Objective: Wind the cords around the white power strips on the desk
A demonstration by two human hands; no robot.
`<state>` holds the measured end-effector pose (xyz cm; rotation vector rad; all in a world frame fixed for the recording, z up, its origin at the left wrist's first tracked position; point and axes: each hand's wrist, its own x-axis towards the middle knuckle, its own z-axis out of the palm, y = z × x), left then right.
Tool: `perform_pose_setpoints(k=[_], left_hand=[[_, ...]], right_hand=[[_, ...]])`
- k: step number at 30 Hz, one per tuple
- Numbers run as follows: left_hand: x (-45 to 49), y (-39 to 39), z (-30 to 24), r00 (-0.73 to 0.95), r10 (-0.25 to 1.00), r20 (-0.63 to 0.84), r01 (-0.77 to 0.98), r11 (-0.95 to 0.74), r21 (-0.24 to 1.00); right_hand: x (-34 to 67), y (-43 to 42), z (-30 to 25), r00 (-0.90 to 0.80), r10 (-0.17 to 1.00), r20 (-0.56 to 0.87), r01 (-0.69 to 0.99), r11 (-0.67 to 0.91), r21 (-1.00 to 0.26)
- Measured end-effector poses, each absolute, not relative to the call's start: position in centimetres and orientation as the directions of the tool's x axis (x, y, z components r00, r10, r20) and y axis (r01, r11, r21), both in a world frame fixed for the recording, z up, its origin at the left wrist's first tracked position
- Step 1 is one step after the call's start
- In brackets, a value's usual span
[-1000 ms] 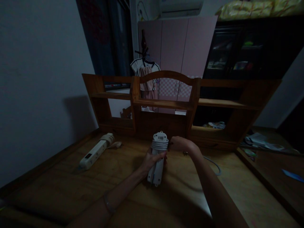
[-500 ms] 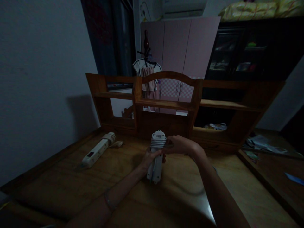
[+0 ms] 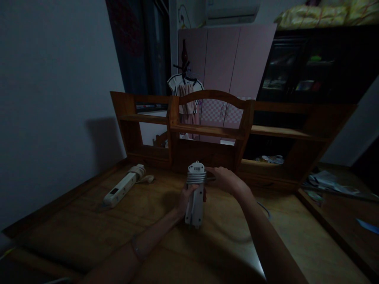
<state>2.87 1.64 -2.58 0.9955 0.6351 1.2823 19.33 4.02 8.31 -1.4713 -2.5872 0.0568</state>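
White plastic catches what little light there is: a power strip stands upright over the middle of the wooden desk, its lower end just above the surface. The left hand is wrapped firmly round its body, and several turns of cord ring its upper end. The right hand, just right of those turns, has its fingers closed lightly on the cord where it leaves the coils; the slack shows beyond the forearm at the right. A second power strip lies well apart to the left, near the shelf unit. The coils look loosely stacked, so slackening the right hand's pull could let them slide off the top. In this dim light the trailing cord might snag unnoticed.
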Motion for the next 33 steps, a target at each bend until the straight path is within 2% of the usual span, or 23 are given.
perform_pose_setpoints(k=[4,8,14,22,27,33], left_hand=[[2.8,1.9,-2.6,0.086,0.982,0.166,-0.466,-0.108,0.878],[2.4,2.2,-2.8,0.068,0.978,0.198,-0.434,-0.150,0.889],[2.1,3.1,-3.4,0.025,0.993,0.112,-0.472,-0.087,0.877],[2.1,2.6,-2.9,0.097,0.995,0.020,-0.463,0.027,0.886],[2.2,2.5,-3.3,0.146,0.988,0.055,-0.434,0.014,0.901],[2.4,2.7,-3.5,0.166,0.984,0.071,-0.401,0.002,0.916]], right_hand=[[20.1,5.7,7.3,-0.604,0.797,0.025,0.763,0.586,-0.272],[20.3,6.7,6.4,-0.620,0.785,-0.003,0.749,0.590,-0.301],[19.7,7.0,5.2,-0.660,0.745,-0.100,0.725,0.596,-0.346],[18.3,6.9,4.8,-0.605,0.793,-0.074,0.778,0.568,-0.270],[18.6,6.1,5.8,-0.570,0.807,-0.153,0.815,0.534,-0.224],[19.5,5.9,6.9,-0.552,0.819,-0.158,0.830,0.521,-0.200]])
